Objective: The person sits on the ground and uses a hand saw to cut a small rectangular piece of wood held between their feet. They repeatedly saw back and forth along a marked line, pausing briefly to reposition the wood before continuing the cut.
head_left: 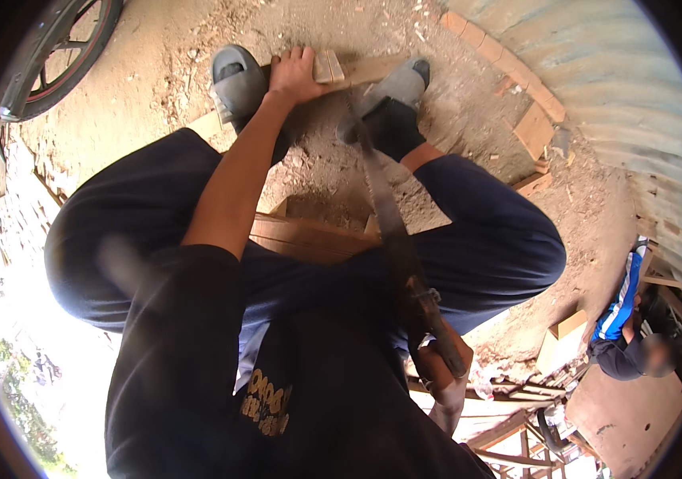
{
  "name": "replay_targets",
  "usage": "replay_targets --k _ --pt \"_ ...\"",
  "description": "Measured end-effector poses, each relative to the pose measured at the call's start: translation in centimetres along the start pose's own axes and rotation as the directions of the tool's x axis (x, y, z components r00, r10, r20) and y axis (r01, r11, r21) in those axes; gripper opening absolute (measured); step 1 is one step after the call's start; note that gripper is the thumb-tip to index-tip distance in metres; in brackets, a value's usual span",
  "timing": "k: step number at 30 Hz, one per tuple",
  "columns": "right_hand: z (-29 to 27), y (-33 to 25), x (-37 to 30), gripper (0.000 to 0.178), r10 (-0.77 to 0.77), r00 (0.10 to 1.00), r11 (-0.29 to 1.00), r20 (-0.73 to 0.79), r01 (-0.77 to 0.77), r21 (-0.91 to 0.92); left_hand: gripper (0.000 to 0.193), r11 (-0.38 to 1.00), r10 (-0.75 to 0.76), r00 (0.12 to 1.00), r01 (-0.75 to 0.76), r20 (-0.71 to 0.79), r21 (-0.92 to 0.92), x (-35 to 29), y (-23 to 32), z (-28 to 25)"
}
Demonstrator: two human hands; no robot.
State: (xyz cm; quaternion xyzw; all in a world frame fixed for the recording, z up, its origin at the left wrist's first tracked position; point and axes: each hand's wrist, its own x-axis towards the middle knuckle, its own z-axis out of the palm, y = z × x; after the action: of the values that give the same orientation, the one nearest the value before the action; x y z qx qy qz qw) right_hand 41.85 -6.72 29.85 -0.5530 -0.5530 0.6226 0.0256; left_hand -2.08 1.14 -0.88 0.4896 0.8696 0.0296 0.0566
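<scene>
A wooden plank lies low over the dirt, running crosswise between my two grey slides. My left hand presses on it beside the left slide, fingers bent over the wood. A second, shorter piece of wood shows on the plank just right of that hand. My right hand is wrapped round the handle of a handsaw, near my right hip. The long dark blade slants away from me, and its tip reaches the plank between my feet. Whether the teeth sit in a cut is too blurred to tell.
Beneath me is a low wooden seat. A row of bricks edges a corrugated metal wall at the right. A wheel stands far left. Another person is at the lower right, near timber pieces and a board.
</scene>
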Motion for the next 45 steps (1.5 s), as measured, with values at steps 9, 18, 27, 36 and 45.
replay_targets --k 9,18,27,36,45 --pt "-0.5 -0.9 7.0 0.046 -0.397 0.880 0.876 -0.260 0.448 0.177 0.083 0.990 0.079 0.991 -0.090 -0.108 -0.109 -1.2 -1.4 -5.2" --pt "-2.1 -7.3 18.8 0.037 -0.366 0.930 0.911 -0.002 0.359 0.202 0.071 0.915 0.368 0.747 -0.396 -0.554 0.073 1.9 5.4 -28.5" --pt "1.8 -3.2 25.8 0.019 -0.280 0.958 0.937 0.066 0.258 0.233 0.075 0.865 0.491 0.698 -0.462 -0.522 0.197 -7.0 3.4 -41.1" --pt "1.6 -0.2 28.1 0.020 -0.326 0.943 0.942 0.062 0.318 0.110 0.077 0.908 0.404 0.812 -0.412 -0.421 0.077 -11.0 2.7 -40.9" --pt "1.1 -0.8 28.0 0.032 -0.298 0.950 0.950 0.091 0.286 0.122 0.078 0.891 0.425 0.799 -0.452 -0.424 0.042 -10.5 2.4 -40.5"
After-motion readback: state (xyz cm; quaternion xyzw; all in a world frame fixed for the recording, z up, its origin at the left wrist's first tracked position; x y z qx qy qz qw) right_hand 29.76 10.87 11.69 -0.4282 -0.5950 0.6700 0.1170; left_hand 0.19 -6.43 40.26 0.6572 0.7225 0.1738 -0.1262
